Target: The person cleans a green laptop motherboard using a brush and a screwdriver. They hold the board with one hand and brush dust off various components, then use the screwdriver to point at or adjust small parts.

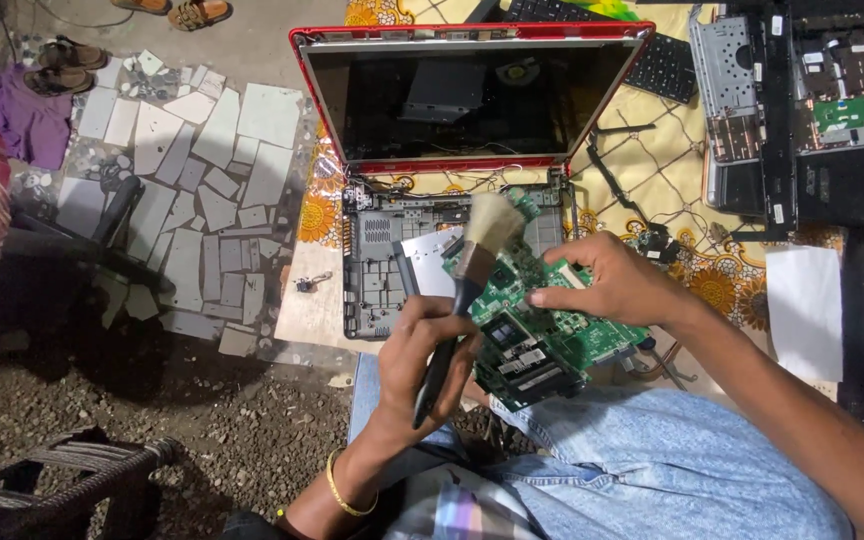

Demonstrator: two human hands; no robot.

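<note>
Head view: a person seated over a stripped laptop [462, 150] works on its green board [542, 320], which rests on the lap across blue jeans [632, 470]. The left hand [422, 365] is closed around the dark handle of a brush [467, 290], fingers wrapped tight, a gold bangle [347, 495] on the wrist. From that fist the brush runs up toward 1 o'clock, its pale bristle head standing over the board's upper left part; whether the bristles touch the board cannot be told.

The right hand [602, 280] comes in from 4 o'clock and lies on the board's top edge, fingers partly curled and pinching the edge, thumb beneath and forefinger stretched left along it. The board sits at 3 o'clock of the left hand, just beside it, and directly under the right hand.

At 12 o'clock of both hands the laptop stands open, red-rimmed, its dark screen up and its grey base [382, 270] bare of keys. A yellow flowered cloth [672, 170] lies under it. At 2 o'clock, well apart, other opened laptop shells [802, 110] lie together. At 9 o'clock, broken tile pieces [212, 190] pave the ground, and sandals [67, 65] lie at 10 o'clock.
</note>
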